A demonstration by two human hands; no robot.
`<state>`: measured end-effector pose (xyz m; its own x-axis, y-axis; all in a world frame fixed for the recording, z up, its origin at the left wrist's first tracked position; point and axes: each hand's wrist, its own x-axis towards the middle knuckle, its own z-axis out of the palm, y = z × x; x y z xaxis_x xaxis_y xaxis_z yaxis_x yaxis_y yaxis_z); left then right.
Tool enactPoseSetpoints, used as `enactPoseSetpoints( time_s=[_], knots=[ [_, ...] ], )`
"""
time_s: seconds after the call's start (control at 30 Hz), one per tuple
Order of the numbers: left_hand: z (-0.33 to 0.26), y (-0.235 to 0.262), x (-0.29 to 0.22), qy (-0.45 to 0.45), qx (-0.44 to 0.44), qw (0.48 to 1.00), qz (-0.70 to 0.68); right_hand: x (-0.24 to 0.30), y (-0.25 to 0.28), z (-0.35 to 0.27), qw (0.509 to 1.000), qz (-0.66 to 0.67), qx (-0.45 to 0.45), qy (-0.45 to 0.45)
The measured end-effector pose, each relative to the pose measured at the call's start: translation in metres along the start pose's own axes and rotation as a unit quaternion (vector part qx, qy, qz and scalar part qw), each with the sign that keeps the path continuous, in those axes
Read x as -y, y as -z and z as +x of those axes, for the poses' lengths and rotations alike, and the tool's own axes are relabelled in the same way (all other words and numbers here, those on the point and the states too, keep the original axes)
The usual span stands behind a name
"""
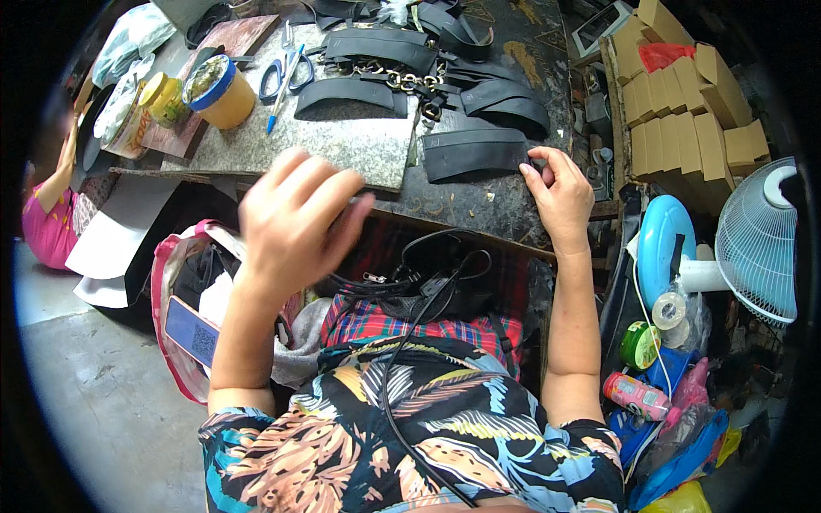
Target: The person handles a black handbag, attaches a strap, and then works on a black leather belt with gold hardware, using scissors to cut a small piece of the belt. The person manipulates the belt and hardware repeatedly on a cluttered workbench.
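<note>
At the table's near right, my right hand (562,190) is closed, thumb and forefinger pinching the right end of a wide black leather-like strap piece (475,154). The strap lies on the dark tabletop, gently curved. My left hand (298,214) is raised near the front edge of a grey stone slab (342,141), somewhat blurred. Its fingers curl loosely and the thumb stands apart; I see nothing held. Beyond the hands lie more black strap pieces (351,98), some stacked (505,104), with metal chain links and rings (410,81) among them.
Blue-handled scissors (286,75), a blue pen (278,107), a blue-rimmed tub (224,94) and a yellow-lidded jar (164,98) stand or lie at the left. Brown boxes (676,111) and a fan (757,239) are at the right. A phone (190,332) rests on a bag.
</note>
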<state>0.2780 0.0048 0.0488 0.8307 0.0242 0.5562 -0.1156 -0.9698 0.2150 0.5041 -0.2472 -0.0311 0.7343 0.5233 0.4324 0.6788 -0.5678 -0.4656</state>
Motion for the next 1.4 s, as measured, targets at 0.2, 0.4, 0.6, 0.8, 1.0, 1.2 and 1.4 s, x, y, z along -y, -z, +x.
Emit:
enactPoseSetpoints(
  time_s=[0.2,0.4,0.6,0.8,1.0,1.2,1.4],
  knots=[
    [0.037,-0.068,0.017,-0.059,0.104,0.992,-0.039,0.012,0.012,0.021,0.996,0.071,-0.052,0.018],
    [0.053,-0.101,0.029,-0.043,0.123,0.991,-0.043,0.022,-0.006,0.041,0.988,-0.034,0.022,0.148],
    [0.050,-0.104,0.034,-0.007,0.114,0.990,-0.086,0.012,-0.021,0.037,0.990,-0.006,0.036,0.138],
    [0.052,-0.104,0.033,-0.005,0.103,0.991,-0.087,0.012,-0.021,0.036,0.989,-0.007,0.024,0.147],
    [0.052,-0.104,0.032,0.006,0.099,0.991,-0.094,0.009,-0.021,0.034,0.990,-0.007,-0.010,0.140],
    [0.051,-0.106,0.032,-0.001,0.076,0.993,-0.094,0.012,-0.018,0.035,0.992,0.000,-0.016,0.127],
    [0.050,-0.108,0.032,0.014,0.065,0.994,-0.092,0.020,-0.015,0.033,0.971,-0.030,0.071,0.226]
  ],
)
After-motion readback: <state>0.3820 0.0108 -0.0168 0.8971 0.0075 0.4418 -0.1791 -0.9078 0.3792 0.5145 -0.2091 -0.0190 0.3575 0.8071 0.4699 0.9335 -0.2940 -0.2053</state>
